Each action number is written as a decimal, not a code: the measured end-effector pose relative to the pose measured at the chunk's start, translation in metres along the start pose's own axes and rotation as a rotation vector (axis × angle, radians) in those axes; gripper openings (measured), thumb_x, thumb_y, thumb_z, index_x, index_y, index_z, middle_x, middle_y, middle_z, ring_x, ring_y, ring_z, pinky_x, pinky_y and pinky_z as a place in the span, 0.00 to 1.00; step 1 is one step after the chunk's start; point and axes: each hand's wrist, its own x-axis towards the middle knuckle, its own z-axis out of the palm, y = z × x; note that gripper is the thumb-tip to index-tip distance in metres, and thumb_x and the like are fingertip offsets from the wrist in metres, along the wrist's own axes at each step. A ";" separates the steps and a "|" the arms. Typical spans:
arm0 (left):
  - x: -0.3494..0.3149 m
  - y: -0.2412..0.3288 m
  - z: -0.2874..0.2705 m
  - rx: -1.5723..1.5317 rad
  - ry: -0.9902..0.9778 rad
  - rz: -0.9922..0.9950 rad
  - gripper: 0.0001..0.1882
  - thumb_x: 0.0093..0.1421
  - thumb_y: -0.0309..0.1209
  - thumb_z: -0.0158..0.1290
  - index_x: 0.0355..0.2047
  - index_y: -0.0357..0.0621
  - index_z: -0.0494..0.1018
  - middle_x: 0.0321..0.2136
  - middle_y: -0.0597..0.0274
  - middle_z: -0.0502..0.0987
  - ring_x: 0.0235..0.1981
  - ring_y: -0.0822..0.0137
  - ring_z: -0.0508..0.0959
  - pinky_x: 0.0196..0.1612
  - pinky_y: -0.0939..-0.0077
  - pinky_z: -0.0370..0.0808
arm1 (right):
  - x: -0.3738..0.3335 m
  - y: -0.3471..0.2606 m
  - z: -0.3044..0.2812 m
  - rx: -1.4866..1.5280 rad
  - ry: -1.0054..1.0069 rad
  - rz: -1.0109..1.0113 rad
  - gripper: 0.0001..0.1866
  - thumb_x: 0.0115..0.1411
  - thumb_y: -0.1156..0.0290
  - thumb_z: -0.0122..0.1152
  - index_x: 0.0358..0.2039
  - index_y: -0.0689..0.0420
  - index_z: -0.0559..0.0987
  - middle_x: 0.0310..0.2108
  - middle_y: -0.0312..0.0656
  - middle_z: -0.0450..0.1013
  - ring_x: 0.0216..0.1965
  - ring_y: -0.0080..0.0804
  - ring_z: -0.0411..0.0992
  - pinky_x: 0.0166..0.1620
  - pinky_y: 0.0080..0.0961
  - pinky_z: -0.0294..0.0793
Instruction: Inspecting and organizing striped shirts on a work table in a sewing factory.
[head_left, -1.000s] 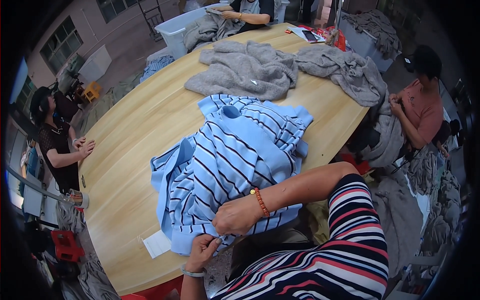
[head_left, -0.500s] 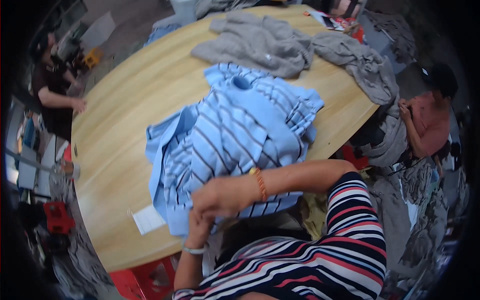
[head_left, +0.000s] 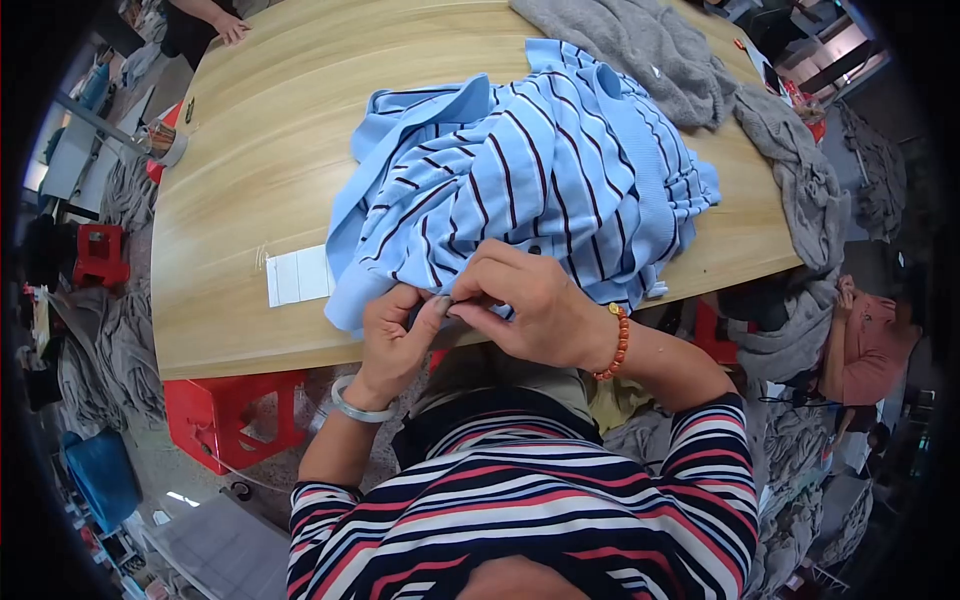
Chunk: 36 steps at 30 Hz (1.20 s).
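Note:
A light-blue knit garment (head_left: 510,170) with dark and white stripes lies bunched on the table, one edge hanging over its near side. At this edge my left hand (head_left: 395,335), wearing a pale bangle, is closed, with thumb and fingers pinched on the garment's fabric. My right hand (head_left: 530,305), with an orange beaded bracelet, comes in from the right and pinches so that its fingertips meet the left thumb. Whatever lies between the right fingertips is too small and covered to make out. A small dark button shows on the cloth just above the right hand.
The pale wooden table (head_left: 250,150) carries a white card strip (head_left: 300,277) and grey knits (head_left: 640,45). A red stool (head_left: 230,420) stands under its near edge. One co-worker's hand (head_left: 232,28) rests at the far left; another person (head_left: 865,345) sits at the right.
My view has swung, placing the table and garment higher. My right hand, blurred and over the left before, is now beside it, fingertips meeting. The far-left co-worker is mostly out of view.

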 end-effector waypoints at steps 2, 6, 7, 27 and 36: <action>-0.004 0.000 -0.001 0.035 -0.003 0.017 0.07 0.62 0.27 0.53 0.30 0.35 0.73 0.24 0.69 0.73 0.28 0.81 0.68 0.30 0.84 0.66 | -0.002 -0.002 0.004 -0.094 -0.034 -0.057 0.07 0.50 0.82 0.64 0.28 0.62 0.74 0.28 0.41 0.69 0.25 0.30 0.72 0.26 0.24 0.71; -0.010 0.005 -0.016 0.312 -0.163 0.070 0.07 0.60 0.27 0.55 0.28 0.35 0.73 0.20 0.66 0.73 0.24 0.79 0.69 0.27 0.82 0.66 | -0.006 -0.001 0.001 -0.031 -0.121 -0.104 0.07 0.50 0.83 0.62 0.28 0.62 0.74 0.26 0.40 0.68 0.25 0.31 0.71 0.26 0.23 0.70; -0.011 0.006 -0.022 0.378 -0.178 0.043 0.07 0.57 0.28 0.56 0.28 0.36 0.74 0.18 0.63 0.73 0.20 0.74 0.69 0.24 0.79 0.65 | -0.009 -0.001 -0.003 0.012 -0.145 -0.042 0.06 0.50 0.83 0.62 0.28 0.62 0.74 0.26 0.40 0.68 0.24 0.30 0.70 0.26 0.22 0.69; -0.036 0.007 -0.030 0.252 -0.006 0.041 0.05 0.58 0.23 0.55 0.34 0.37 0.72 0.26 0.64 0.73 0.27 0.73 0.71 0.30 0.81 0.67 | -0.014 -0.033 0.007 -0.175 0.023 0.100 0.12 0.52 0.84 0.58 0.38 0.60 0.75 0.39 0.45 0.70 0.31 0.33 0.74 0.34 0.25 0.74; -0.046 0.025 -0.011 0.394 -0.079 0.118 0.03 0.60 0.22 0.48 0.35 0.38 0.70 0.30 0.64 0.69 0.33 0.73 0.68 0.38 0.82 0.64 | -0.015 -0.022 0.025 -0.112 -0.200 -0.070 0.07 0.55 0.73 0.59 0.35 0.59 0.74 0.31 0.45 0.66 0.31 0.45 0.71 0.32 0.35 0.71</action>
